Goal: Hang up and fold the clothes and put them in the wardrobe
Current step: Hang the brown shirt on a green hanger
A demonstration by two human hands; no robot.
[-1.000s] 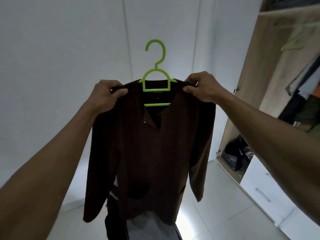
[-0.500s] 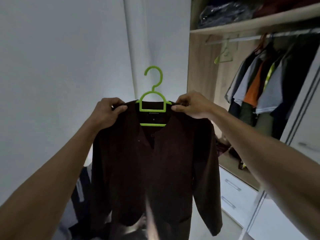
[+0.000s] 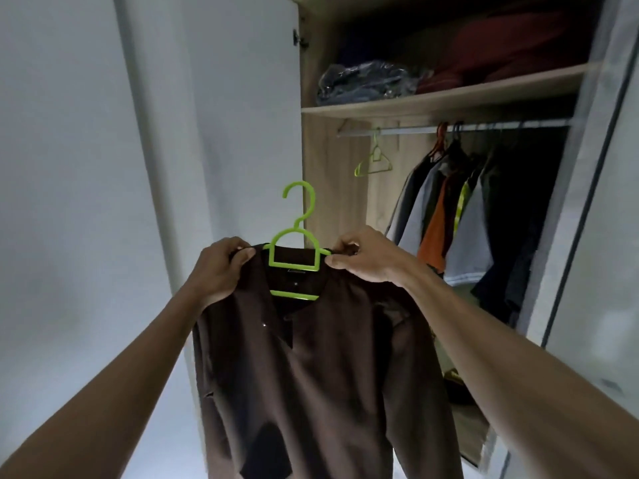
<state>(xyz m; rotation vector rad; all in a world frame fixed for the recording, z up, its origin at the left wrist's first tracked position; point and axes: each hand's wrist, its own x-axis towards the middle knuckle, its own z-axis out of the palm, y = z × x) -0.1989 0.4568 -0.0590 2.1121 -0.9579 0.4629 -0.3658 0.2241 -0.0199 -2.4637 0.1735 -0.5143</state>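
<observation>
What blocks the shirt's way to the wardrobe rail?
Nothing visible. The wardrobe stands open, and the rail is bare left of the empty hanger. Both hands hold the shirt on its hanger.

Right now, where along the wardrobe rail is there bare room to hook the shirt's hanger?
The rail is bare on both sides of the empty green hanger, up to the orange hanger. From there rightward, the hung clothes crowd it.

A wooden shelf [image 3: 449,98] of the wardrobe is being loaded with a clear plastic bag of clothes [image 3: 366,81] at its left end and red folded fabric [image 3: 484,70] beside it.
</observation>
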